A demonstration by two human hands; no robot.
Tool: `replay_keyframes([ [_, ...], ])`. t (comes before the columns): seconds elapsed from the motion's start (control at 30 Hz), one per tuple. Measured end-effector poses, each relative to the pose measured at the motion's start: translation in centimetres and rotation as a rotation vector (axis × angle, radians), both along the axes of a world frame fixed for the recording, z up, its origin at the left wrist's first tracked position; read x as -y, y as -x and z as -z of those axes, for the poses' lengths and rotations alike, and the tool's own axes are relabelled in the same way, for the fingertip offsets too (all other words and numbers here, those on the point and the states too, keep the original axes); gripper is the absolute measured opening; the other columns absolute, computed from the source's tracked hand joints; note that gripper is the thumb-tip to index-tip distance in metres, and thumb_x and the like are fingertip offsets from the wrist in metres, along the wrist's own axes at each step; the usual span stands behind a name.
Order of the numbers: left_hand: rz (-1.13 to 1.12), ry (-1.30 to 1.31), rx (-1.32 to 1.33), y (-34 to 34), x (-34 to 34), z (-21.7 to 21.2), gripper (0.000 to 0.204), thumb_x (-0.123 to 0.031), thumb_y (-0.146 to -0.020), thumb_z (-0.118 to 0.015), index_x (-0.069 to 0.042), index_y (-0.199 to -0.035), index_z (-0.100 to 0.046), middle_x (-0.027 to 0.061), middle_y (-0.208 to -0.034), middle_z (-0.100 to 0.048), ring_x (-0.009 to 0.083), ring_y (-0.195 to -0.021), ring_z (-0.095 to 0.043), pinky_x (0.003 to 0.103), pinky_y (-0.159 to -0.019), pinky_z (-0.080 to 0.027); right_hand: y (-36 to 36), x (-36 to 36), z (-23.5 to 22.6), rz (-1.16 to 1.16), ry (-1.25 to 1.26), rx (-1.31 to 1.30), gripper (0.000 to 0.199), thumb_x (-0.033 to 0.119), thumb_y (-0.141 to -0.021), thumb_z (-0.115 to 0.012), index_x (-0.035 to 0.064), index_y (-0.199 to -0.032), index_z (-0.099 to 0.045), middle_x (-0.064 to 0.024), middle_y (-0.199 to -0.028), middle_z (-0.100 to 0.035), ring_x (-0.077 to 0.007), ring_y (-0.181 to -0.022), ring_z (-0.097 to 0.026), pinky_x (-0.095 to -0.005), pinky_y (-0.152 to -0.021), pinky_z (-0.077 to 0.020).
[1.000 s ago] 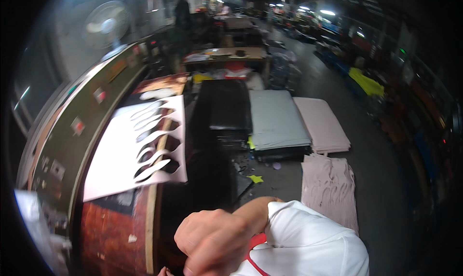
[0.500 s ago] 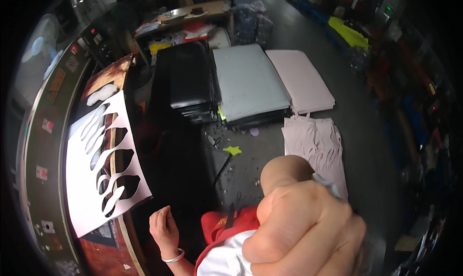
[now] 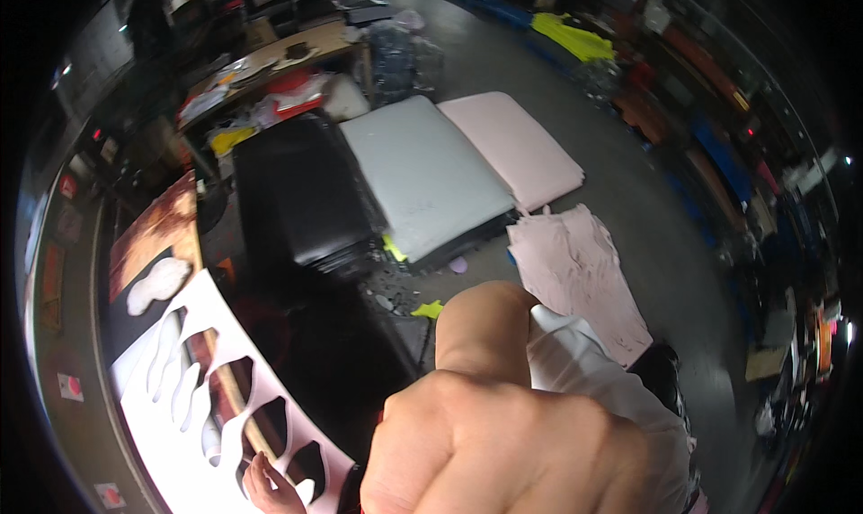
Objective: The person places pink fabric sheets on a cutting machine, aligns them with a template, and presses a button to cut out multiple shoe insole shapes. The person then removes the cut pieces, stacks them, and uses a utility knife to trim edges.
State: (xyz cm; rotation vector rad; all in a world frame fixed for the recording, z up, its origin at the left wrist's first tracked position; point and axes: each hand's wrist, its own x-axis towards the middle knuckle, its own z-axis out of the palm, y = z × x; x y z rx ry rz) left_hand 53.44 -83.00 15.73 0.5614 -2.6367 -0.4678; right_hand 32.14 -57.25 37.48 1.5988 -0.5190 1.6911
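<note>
A white sheet with a row of wavy cut-out holes (image 3: 229, 314) lies along the machine bed at the left. Over its near end is my left hand (image 3: 272, 489), fingers loosely bent and apart, with nothing visible in them; whether they touch the sheet I cannot tell. Several narrow cut strips hang between the holes. My right hand (image 3: 512, 442) is raised very close to the camera and fills the lower middle. Its back shows, its fingers are hidden, and the bent arm leads into a white sleeve (image 3: 598, 370).
Beyond the sheet, a white rounded piece (image 3: 158, 286) lies on a brown board (image 3: 157, 231). Stacks of black sheets (image 3: 297, 190), grey sheets (image 3: 427, 168) and pink sheets (image 3: 517, 146) stand ahead. Pink cut sheets (image 3: 575, 262) lie on the floor, near yellow-green scraps (image 3: 427, 310).
The view has turned and shifted. My left hand has gone from beside the machine to over the near end of the cut sheet. My right hand now hides its fingers.
</note>
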Motion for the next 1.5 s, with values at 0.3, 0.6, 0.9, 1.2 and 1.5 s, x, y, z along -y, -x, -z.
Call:
replay_keyframes([
  [0.3, -0.559, 0.014, 0.134, -6.6, 9.2, -1.9, 0.032, -0.002, -0.085, -0.061, -0.001, -0.117, -0.059, 0.0205, -0.115, -0.057, 0.0369, -0.108, -0.056, 0.042, -0.092, -0.046, 7.9, 21.0, 14.0, -0.138, -1.225, 0.495, 0.023, 0.002, -0.075, -0.077, 0.0003, -0.096, -0.067, -0.0062, -0.065, -0.059, -0.0115, -0.052, -0.053, -0.0255, -0.049, -0.0431],
  [0.6, -1.484, -0.163, 0.349, -8.9, 13.2, 7.4, 0.062, -0.035, -0.094, -0.052, -0.011, -0.147, -0.033, 0.0281, -0.150, -0.025, 0.0419, -0.140, -0.023, 0.066, -0.108, -0.019, 20.4, 38.2, 29.6, 0.529, -1.334, 0.060, 0.068, 0.025, -0.075, -0.076, -0.0012, -0.131, -0.049, -0.0302, -0.128, -0.045, -0.0470, -0.117, -0.043, -0.0500, -0.101, -0.0371],
  [0.9, -1.461, -0.101, 0.427, -5.2, 8.1, 8.4, 0.071, -0.043, -0.090, -0.055, -0.013, -0.149, -0.031, 0.0271, -0.154, -0.017, 0.0412, -0.144, -0.014, 0.068, -0.109, -0.008, 29.5, 47.4, 33.2, 0.303, -1.564, -0.230, 0.101, 0.035, -0.063, -0.084, 0.0039, -0.145, -0.034, -0.0324, -0.143, -0.029, -0.0485, -0.132, -0.029, -0.0521, -0.109, -0.0267],
  [1.2, -1.378, -0.046, 0.317, -4.8, 10.8, 7.6, 0.071, -0.042, -0.089, -0.057, -0.014, -0.149, -0.031, 0.0269, -0.154, -0.017, 0.0410, -0.144, -0.013, 0.067, -0.109, -0.006, 28.9, 47.4, 28.8, 0.052, -1.696, -0.083, 0.098, 0.009, -0.058, -0.078, 0.0106, -0.146, -0.034, -0.0209, -0.142, -0.040, -0.0344, -0.131, -0.038, -0.0427, -0.111, -0.0292],
  [1.5, -1.333, -0.165, -0.030, -9.4, 8.9, 7.1, 0.059, -0.026, -0.093, -0.053, -0.004, -0.144, -0.035, 0.0239, -0.150, -0.029, 0.0359, -0.143, -0.023, 0.060, -0.114, -0.009, 12.4, 42.1, 22.3, -0.685, -1.651, 0.273, 0.109, 0.030, -0.064, -0.087, 0.0035, -0.147, -0.023, -0.0191, -0.141, -0.040, -0.0299, -0.130, -0.041, -0.0394, -0.108, -0.0308],
])
